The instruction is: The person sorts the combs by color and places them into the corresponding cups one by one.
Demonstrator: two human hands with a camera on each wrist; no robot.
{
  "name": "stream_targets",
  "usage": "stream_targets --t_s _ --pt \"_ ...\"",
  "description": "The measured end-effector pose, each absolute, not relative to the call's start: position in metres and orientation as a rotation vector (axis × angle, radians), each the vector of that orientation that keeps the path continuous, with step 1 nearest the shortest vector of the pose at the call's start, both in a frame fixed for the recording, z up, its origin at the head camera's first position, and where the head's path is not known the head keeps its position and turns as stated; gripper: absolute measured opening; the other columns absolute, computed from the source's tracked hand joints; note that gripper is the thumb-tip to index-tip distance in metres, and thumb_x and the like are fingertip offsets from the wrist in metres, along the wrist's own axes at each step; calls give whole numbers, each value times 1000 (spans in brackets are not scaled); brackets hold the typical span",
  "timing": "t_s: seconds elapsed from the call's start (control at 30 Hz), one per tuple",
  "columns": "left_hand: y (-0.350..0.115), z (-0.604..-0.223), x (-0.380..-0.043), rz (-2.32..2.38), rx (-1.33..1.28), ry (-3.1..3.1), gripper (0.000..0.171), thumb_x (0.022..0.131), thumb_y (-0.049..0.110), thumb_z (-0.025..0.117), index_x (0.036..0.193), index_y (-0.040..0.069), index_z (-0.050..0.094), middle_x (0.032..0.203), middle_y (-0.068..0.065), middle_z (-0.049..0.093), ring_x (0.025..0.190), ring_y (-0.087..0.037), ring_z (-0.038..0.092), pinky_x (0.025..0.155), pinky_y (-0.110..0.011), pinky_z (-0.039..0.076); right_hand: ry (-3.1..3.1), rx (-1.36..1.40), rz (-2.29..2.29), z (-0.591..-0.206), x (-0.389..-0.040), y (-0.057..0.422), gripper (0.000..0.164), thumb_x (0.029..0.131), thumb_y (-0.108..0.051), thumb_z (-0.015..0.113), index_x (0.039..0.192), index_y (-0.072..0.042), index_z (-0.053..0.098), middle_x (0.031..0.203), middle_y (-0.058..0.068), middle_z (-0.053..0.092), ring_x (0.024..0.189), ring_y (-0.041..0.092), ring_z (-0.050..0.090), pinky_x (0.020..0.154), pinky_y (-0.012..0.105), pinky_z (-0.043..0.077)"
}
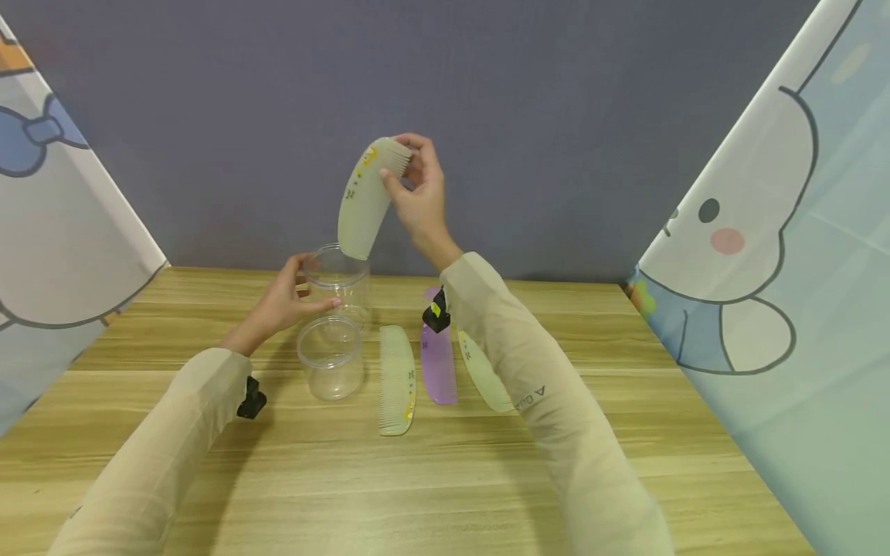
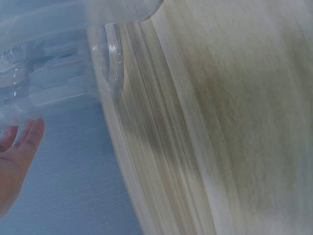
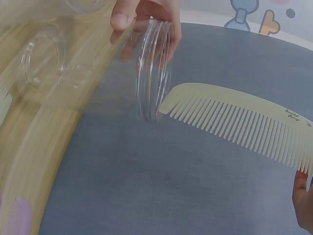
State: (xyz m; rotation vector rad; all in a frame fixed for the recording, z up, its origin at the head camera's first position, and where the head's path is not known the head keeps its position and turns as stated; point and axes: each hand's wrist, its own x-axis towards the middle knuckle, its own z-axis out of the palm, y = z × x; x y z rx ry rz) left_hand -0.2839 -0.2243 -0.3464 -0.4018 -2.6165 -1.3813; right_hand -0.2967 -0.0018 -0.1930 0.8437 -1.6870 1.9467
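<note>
My right hand [image 1: 422, 193] pinches a pale green comb [image 1: 365, 201] between thumb and fingers, raised and tilted, its lower end just over the mouth of a clear round jar [image 1: 356, 292]. In the right wrist view the comb [image 3: 239, 103] has its tip at the jar's rim [image 3: 154, 73]. My left hand [image 1: 281, 297] grips that jar from the left, thumb in front and fingers round the far side. A second clear jar [image 1: 334, 380] stands nearer me, open at the top. In the left wrist view some fingers [image 2: 30, 139] show beside the clear plastic.
On the wooden table [image 1: 348, 494], right of the jars, lie a pale green comb [image 1: 395, 378], a purple comb [image 1: 439, 371] and another pale green comb [image 1: 487, 378], partly under my right sleeve. A grey panel [image 1: 542, 139] rises behind; cartoon-printed sheets [image 1: 820, 309] flank the table.
</note>
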Motion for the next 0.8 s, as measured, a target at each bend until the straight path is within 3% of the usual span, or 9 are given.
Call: stream_targets --t_s 0.53,0.8 --pt "-228 -345 -284 -1369 -418 -2623 98 73 28 77 142 0 13 137 -23 32 124 -48 34 99 -57 39 -1769 787 1980 -223 -303 -20 38 81 15 55 116 4 45 111 24 57 94 27 60 77 29 55" --pt "-229 -347 -285 -1366 -418 -2618 97 73 27 77 141 -1 15 136 -23 32 123 -49 35 98 -57 40 -1804 758 1970 -239 -305 -25 37 81 15 56 115 6 46 110 26 58 93 32 59 71 25 54"
